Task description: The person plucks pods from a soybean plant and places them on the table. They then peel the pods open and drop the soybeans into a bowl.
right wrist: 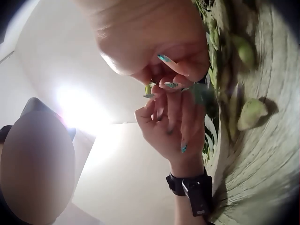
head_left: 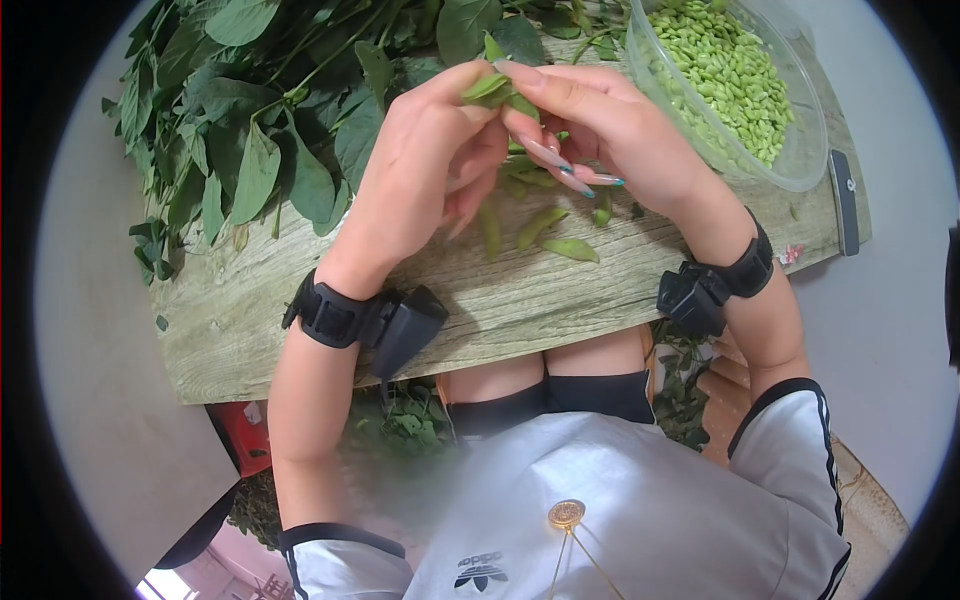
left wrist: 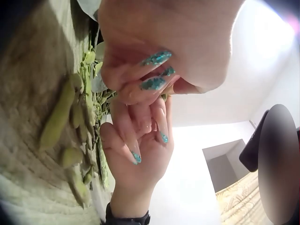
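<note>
A green soybean pod is pinched between my two hands above the far part of the table. My left hand grips it from the left with thumb and curled fingers. On the other side, my right hand pinches it with thumb and forefinger, the long-nailed other fingers curled below. In the left wrist view the fingers largely hide the pod; a bit of green shows between the hands in the right wrist view. Below the hands, several loose pods lie on the wooden tabletop.
Leafy soybean stalks cover the table's far left. A clear plastic tub of shelled green beans stands at the far right. Beside it, a dark flat bar lies at the table edge. More leaves are below the table.
</note>
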A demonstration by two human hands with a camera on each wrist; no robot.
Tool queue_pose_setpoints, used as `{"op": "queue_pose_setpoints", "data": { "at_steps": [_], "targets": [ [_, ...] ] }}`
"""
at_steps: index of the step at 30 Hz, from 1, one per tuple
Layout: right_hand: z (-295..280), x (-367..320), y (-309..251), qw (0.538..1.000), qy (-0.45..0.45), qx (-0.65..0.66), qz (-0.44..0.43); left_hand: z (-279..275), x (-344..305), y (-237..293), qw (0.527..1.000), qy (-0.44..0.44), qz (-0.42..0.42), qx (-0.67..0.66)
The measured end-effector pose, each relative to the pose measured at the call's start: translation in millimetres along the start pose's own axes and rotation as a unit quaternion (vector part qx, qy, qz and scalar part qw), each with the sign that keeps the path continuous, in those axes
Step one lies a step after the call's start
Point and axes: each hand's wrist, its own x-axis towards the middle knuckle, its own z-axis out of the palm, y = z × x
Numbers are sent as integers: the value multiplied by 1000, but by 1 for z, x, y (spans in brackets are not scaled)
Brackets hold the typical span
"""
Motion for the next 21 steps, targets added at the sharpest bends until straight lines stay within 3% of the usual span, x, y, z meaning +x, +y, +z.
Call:
{"op": "queue_pose_setpoints", "data": {
  "at_steps": [2,6,8,12,16,18,20,21],
  "targets": [
    [-4,1,0,995,-44,77,47,1,-1,0,1000,-7,-2,-5],
    [-3,2,4,984,-15,166,54,3,-2,-3,1000,-18,-8,-18],
    [-7,2,2,996,-29,79,33,5,-3,-1,999,-20,-11,-23],
    [-4,2,4,994,2,102,29,2,-3,1,998,-53,-23,1],
    [1,1,3,997,53,9,-51,3,-3,-1,999,-38,-22,-2],
    [1,1,4,992,82,-36,-86,4,-2,-1,999,-4,26,-20],
    [-6,3,10,973,97,-155,-143,2,0,-1,1000,3,8,-5],
    [-7,4,10,973,98,-155,-143,1,0,-1,1000,12,-11,10]
  ]
}}
